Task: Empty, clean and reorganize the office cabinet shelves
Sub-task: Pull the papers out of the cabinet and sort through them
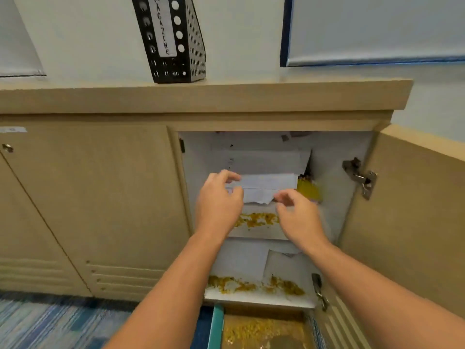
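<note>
At frame centre, the left hand (218, 197) pinches the folded paper (266, 181) (upper shelf); the right hand (298, 213), fingers loosely curled, hovers just below it, holding nothing.

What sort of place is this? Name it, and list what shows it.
Probably an office: a black file holder labelled MAGAZINE on a low wooden cabinet, loose papers on its shelves, striped blue carpet.
</note>
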Demonstrator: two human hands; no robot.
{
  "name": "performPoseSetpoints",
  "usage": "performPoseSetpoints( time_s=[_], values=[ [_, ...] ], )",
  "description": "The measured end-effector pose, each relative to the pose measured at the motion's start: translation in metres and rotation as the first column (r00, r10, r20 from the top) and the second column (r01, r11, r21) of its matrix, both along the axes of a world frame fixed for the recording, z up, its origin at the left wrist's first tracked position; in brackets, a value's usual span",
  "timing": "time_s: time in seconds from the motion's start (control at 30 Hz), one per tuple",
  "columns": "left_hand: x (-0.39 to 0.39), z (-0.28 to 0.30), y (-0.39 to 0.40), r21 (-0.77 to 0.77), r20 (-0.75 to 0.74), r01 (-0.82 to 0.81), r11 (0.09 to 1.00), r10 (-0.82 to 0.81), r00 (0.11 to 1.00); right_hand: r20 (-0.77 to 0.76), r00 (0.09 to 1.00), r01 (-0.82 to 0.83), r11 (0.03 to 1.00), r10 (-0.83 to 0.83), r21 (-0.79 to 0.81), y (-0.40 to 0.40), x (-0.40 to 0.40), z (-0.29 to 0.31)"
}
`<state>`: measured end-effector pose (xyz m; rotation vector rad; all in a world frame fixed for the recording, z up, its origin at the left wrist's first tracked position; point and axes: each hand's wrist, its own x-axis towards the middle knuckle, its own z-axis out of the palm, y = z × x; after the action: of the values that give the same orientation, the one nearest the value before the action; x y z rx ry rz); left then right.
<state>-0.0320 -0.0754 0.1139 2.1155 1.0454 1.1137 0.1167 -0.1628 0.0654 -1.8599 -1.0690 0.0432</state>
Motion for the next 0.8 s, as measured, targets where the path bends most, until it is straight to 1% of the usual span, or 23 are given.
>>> performPoseSetpoints(
  time_s=[0.03, 0.07, 0.1, 0.17, 0.23, 0.27, 0.3, 0.4, 0.43, 0.5, 0.57, 0.6, 0.63, 0.7, 0.73, 0.8],
  values=[
    [0.002, -0.016, -0.001, -0.109, 0.028, 0.029, 0.994, -0.026, 0.999, -0.122, 0.992, 0.012, 0.999, -0.018, -0.045, 0.003, 0.006, -0.018],
    [0.004, -0.033, -0.002, -0.192, 0.046, 0.058, 0.98, -0.05, 0.998, -0.197, 0.979, 0.027, 0.996, -0.044, -0.087, 0.007, 0.013, -0.034],
    [0.006, -0.048, -0.004, -0.249, 0.049, 0.088, 0.965, -0.078, 0.996, -0.23, 0.971, 0.033, 0.99, -0.064, -0.134, 0.011, 0.021, -0.045],
    [0.011, -0.072, -0.001, -0.323, 0.035, 0.153, 0.934, -0.15, 0.988, -0.225, 0.971, 0.014, 0.965, -0.076, -0.262, 0.02, 0.034, -0.055],
    [0.019, -0.082, 0.009, -0.391, 0.023, 0.217, 0.895, -0.226, 0.974, -0.161, 0.984, 0.006, 0.922, -0.074, -0.388, 0.035, 0.05, -0.056],
    [0.023, -0.084, 0.016, -0.413, 0.012, 0.234, 0.88, -0.251, 0.968, -0.125, 0.987, 0.038, 0.91, -0.098, -0.412, 0.044, 0.059, -0.054],
    [0.026, -0.084, 0.023, -0.422, 0.01, 0.24, 0.874, -0.26, 0.965, -0.107, 0.985, 0.079, 0.912, -0.133, -0.402, 0.054, 0.067, -0.05],
    [0.031, -0.089, 0.039, -0.439, 0.074, 0.238, 0.867, -0.229, 0.971, -0.198, 0.956, 0.154, 0.944, -0.218, -0.293, 0.088, 0.09, -0.042],
    [0.033, -0.092, 0.044, -0.451, 0.106, 0.244, 0.859, -0.22, 0.97, -0.192, 0.954, 0.172, 0.945, -0.231, -0.279, 0.099, 0.098, -0.04],
    [0.036, -0.098, 0.05, -0.478, 0.16, 0.267, 0.837, -0.216, 0.963, -0.133, 0.963, 0.194, 0.946, -0.234, -0.261, 0.122, 0.113, -0.04],
    [0.04, -0.103, 0.055, -0.501, 0.193, 0.297, 0.813, -0.23, 0.954, -0.079, 0.957, 0.25, 0.932, -0.279, -0.263, 0.14, 0.125, -0.039],
    [0.041, -0.105, 0.056, -0.509, 0.21, 0.311, 0.802, -0.234, 0.949, -0.098, 0.944, 0.279, 0.918, -0.316, -0.281, 0.148, 0.131, -0.04],
    [0.041, -0.106, 0.059, -0.512, 0.228, 0.32, 0.797, -0.234, 0.945, -0.151, 0.925, 0.294, 0.908, -0.349, -0.298, 0.157, 0.134, -0.039],
    [0.04, -0.108, 0.064, -0.521, 0.255, 0.324, 0.789, -0.218, 0.942, -0.338, 0.853, 0.295, 0.902, -0.397, -0.315, 0.171, 0.136, -0.036],
    [0.039, -0.108, 0.066, -0.528, 0.269, 0.322, 0.786, -0.205, 0.941, -0.402, 0.817, 0.303, 0.901, -0.414, -0.31, 0.178, 0.138, -0.035],
    [0.035, -0.109, 0.071, -0.536, 0.294, 0.318, 0.782, -0.18, 0.939, -0.45, 0.787, 0.306, 0.901, -0.421, -0.307, 0.189, 0.145, -0.037]
  ],
)
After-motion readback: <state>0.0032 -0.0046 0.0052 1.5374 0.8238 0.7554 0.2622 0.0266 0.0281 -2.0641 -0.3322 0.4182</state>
